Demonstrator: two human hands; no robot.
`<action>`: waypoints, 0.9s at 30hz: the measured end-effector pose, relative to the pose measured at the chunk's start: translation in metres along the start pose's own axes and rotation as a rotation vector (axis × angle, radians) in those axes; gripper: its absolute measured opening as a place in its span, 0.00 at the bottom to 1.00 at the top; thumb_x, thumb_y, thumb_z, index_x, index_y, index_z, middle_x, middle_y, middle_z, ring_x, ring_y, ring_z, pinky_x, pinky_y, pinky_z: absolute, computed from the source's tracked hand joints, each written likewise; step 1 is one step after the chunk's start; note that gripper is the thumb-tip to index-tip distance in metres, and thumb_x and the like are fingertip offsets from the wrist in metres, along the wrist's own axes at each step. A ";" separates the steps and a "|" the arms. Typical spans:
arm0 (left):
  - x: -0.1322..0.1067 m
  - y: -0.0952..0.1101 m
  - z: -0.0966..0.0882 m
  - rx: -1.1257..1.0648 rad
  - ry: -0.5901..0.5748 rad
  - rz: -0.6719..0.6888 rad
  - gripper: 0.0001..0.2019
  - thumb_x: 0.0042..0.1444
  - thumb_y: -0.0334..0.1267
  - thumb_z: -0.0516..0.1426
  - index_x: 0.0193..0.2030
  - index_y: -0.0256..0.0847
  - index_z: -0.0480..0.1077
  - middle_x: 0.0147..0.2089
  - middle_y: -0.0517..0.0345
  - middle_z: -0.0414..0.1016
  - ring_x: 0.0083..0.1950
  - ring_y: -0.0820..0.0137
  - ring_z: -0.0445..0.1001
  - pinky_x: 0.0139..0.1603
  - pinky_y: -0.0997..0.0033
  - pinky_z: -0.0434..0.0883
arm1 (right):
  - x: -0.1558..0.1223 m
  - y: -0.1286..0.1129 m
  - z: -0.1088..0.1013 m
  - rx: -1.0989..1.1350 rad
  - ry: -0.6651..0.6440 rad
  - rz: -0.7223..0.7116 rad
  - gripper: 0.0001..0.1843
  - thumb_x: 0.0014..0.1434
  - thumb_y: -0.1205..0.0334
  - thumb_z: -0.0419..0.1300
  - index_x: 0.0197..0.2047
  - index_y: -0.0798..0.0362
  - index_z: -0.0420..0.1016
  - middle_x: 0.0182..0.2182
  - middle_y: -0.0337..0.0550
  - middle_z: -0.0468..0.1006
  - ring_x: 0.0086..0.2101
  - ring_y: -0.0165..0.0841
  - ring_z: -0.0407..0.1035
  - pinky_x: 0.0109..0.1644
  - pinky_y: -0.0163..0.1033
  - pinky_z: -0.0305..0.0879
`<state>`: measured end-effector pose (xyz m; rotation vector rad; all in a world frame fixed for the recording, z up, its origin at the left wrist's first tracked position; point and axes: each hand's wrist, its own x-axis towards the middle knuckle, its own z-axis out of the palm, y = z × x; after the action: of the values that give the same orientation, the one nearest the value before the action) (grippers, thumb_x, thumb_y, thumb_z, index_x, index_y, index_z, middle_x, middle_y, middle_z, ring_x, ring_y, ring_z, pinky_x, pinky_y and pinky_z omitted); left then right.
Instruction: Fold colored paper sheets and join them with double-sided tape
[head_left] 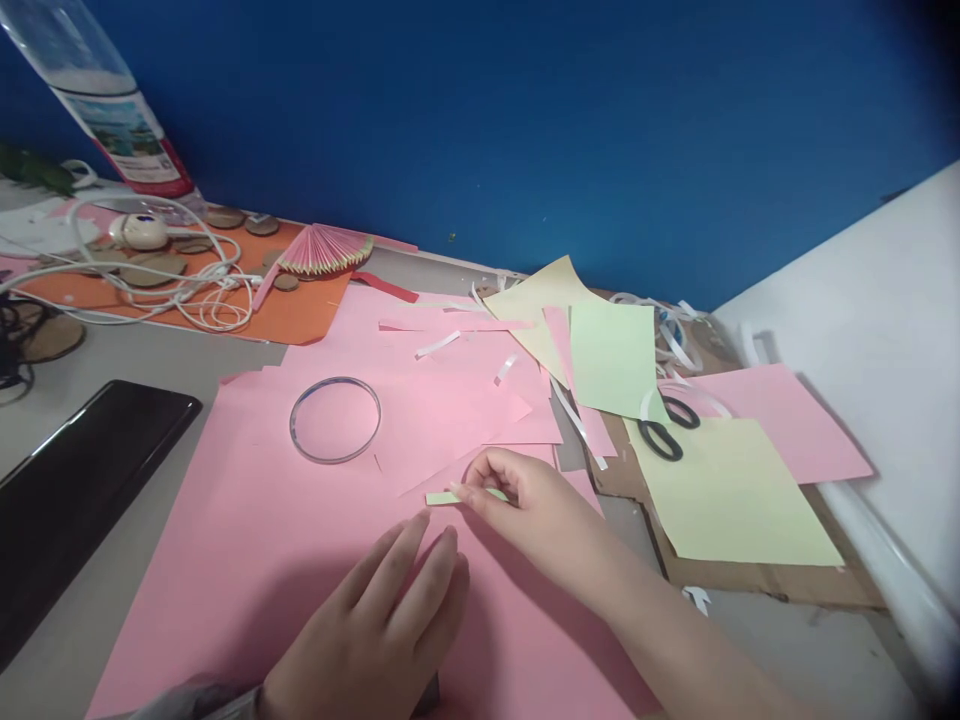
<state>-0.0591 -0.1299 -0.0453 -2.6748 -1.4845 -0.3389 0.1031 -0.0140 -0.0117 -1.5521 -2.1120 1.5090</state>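
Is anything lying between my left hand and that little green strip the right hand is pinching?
Nothing visible: only bare pink paper separates the left hand from the green strip pinched by the right hand. The clear ring lies off to the side.

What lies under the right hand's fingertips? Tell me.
A green paper strip, pinched by the right hand, lying on the pink sheet. The hand covers the strip's right end.

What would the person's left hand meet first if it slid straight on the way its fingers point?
Most likely the green paper strip pinched in the right hand, which lies just ahead of the left hand resting flat on the pink sheet; depth is hard to judge.
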 end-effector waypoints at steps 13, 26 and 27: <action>-0.002 -0.003 0.003 0.048 -0.001 0.025 0.22 0.57 0.48 0.51 0.56 0.42 0.65 0.61 0.55 0.64 0.62 0.56 0.58 0.61 0.60 0.57 | -0.002 -0.001 0.005 -0.086 0.041 -0.014 0.09 0.61 0.57 0.50 0.31 0.49 0.66 0.28 0.34 0.73 0.29 0.30 0.66 0.30 0.34 0.56; -0.002 -0.003 0.003 0.054 -0.014 0.024 0.23 0.57 0.50 0.51 0.56 0.42 0.65 0.61 0.54 0.64 0.62 0.55 0.57 0.62 0.59 0.56 | -0.002 -0.008 0.005 -0.129 0.056 0.002 0.08 0.59 0.61 0.51 0.28 0.49 0.63 0.26 0.33 0.73 0.28 0.29 0.66 0.29 0.34 0.55; -0.002 -0.004 0.002 0.064 -0.012 0.044 0.24 0.57 0.51 0.51 0.56 0.42 0.65 0.61 0.54 0.64 0.62 0.55 0.58 0.61 0.60 0.57 | -0.002 -0.008 0.005 -0.130 0.057 0.001 0.08 0.59 0.61 0.51 0.28 0.49 0.63 0.26 0.34 0.73 0.27 0.29 0.66 0.28 0.34 0.55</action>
<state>-0.0635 -0.1290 -0.0483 -2.6592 -1.4128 -0.2677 0.0964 -0.0187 -0.0072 -1.6179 -2.2173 1.3346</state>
